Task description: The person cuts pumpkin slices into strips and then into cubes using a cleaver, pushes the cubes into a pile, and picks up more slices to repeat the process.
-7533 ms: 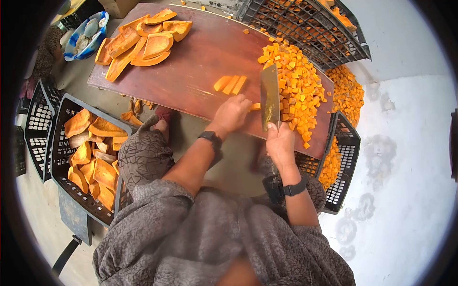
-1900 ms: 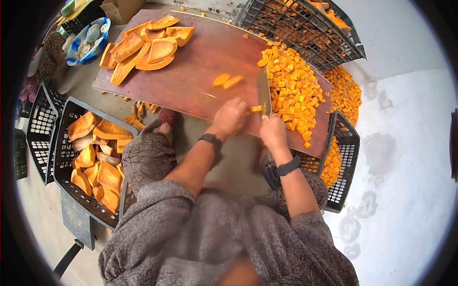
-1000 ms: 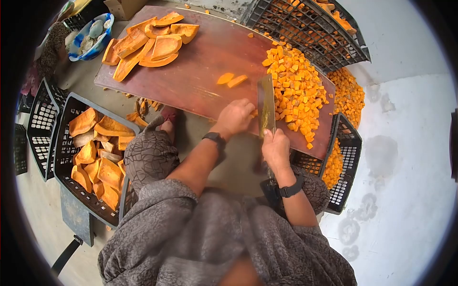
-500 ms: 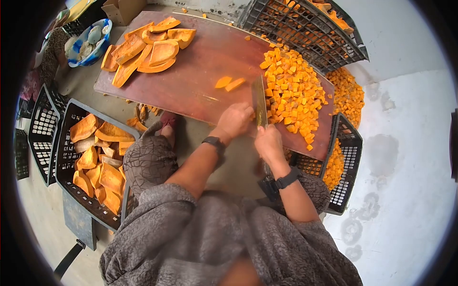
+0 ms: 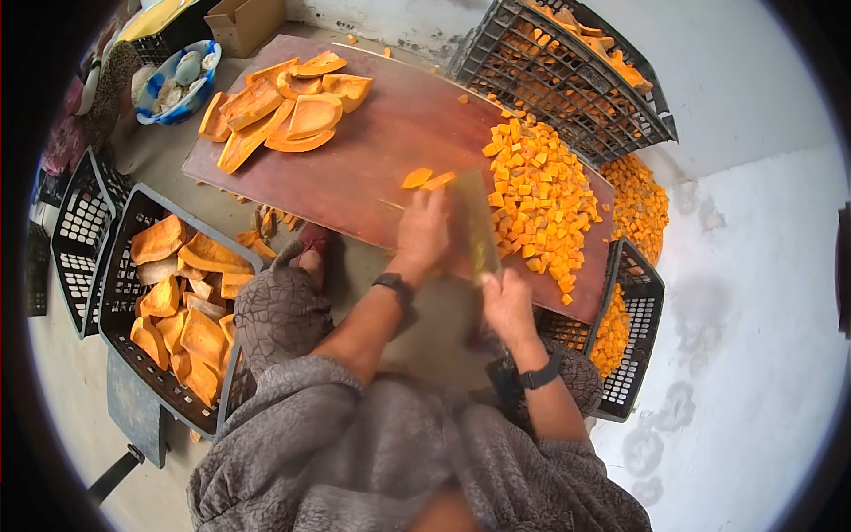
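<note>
My right hand (image 5: 509,306) is wrapped round the handle of a broad-bladed cleaver (image 5: 479,226). Its blade points away from me, along the left side of a heap of diced pumpkin (image 5: 545,199). Left of the blade, my left hand (image 5: 423,229) stretches forward over the board, slightly blurred, its fingertips right at a small pumpkin slice (image 5: 439,181). Beside that lies another pumpkin slice (image 5: 417,178). Both rest on a reddish-brown board (image 5: 355,168). At the board's far left sits a pile of large pumpkin wedges (image 5: 288,106).
A black crate of pumpkin chunks (image 5: 111,301) stands at my left. Under the board's right end is a crate of diced pumpkin (image 5: 651,310). Another crate (image 5: 567,75) rises behind the heap, near more diced pumpkin (image 5: 640,199). A blue-and-white basin (image 5: 199,97) stands far left.
My left hand has moved forward and left, away from the blade to the small slices, its fingers reaching out. The cleaver has tilted leftward, and my right hand has come slightly nearer me.
</note>
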The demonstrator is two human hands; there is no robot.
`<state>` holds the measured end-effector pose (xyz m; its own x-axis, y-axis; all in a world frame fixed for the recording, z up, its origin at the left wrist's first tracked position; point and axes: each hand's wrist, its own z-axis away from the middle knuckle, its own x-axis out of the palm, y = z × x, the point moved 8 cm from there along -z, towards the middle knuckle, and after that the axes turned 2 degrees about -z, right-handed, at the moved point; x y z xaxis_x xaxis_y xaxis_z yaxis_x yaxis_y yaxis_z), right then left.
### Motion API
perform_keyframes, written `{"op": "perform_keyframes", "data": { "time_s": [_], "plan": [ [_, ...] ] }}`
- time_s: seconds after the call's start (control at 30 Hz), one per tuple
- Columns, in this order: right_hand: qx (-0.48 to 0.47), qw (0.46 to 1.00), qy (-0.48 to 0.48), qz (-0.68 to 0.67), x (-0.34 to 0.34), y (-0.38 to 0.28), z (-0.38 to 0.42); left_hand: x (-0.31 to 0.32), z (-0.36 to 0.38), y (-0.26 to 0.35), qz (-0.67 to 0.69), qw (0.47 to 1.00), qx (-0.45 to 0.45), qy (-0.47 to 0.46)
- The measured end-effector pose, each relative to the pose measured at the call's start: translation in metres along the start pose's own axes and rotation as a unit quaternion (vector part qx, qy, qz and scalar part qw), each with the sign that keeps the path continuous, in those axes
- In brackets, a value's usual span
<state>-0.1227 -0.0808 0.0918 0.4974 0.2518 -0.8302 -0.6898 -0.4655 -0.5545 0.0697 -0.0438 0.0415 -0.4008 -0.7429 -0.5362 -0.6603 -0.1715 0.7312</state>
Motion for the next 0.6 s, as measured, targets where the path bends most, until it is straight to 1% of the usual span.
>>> {"op": "perform_keyframes", "data": {
  "time_s": [0.03,0.07,0.2,0.27,0.3,0.37,0.4,0.43,0.47,0.5,0.53,0.57,0.6],
  "plan": [
    [0.013,0.999,-0.046,-0.007,0.005,-0.001,0.01,0.001,-0.005,-0.006,-0.047,0.999,-0.02,0.005],
    [0.027,0.995,-0.092,-0.013,0.01,0.001,0.019,0.006,-0.009,-0.013,-0.085,0.996,-0.016,-0.002],
    [0.035,0.997,-0.068,-0.016,0.006,0.023,0.025,0.011,-0.022,-0.015,-0.102,0.994,-0.019,-0.045],
    [0.067,0.993,-0.059,0.072,-0.004,0.038,0.015,0.011,-0.024,-0.015,-0.106,0.993,-0.03,-0.037],
    [0.069,0.993,-0.058,0.072,-0.005,0.051,0.008,0.011,-0.026,-0.016,-0.109,0.993,-0.041,-0.026],
    [0.136,0.99,-0.028,-0.027,-0.001,0.087,-0.004,0.019,-0.028,-0.019,-0.118,0.992,-0.041,-0.034],
    [0.115,0.993,-0.019,0.004,-0.009,0.076,-0.008,0.02,-0.028,-0.019,-0.129,0.99,-0.043,-0.042],
    [0.114,0.993,-0.021,0.003,-0.006,0.079,-0.01,0.02,-0.028,-0.02,-0.13,0.99,-0.044,-0.042],
    [0.007,0.998,0.036,0.046,-0.011,0.067,-0.012,0.022,-0.026,-0.015,-0.115,0.992,-0.015,-0.053],
    [-0.1,0.987,0.092,0.087,-0.018,0.044,-0.009,0.023,-0.022,-0.01,-0.1,0.993,0.013,-0.067],
    [-0.098,0.987,0.089,0.085,-0.018,0.039,-0.007,0.022,-0.018,-0.009,-0.102,0.992,0.011,-0.069],
    [0.007,0.998,0.041,0.047,-0.013,0.05,-0.007,0.021,-0.011,0.004,-0.065,0.992,0.081,-0.072],
    [0.114,0.993,-0.008,0.008,-0.009,0.054,-0.002,0.018,-0.004,0.016,-0.028,0.985,0.151,-0.075]
  ]
}}
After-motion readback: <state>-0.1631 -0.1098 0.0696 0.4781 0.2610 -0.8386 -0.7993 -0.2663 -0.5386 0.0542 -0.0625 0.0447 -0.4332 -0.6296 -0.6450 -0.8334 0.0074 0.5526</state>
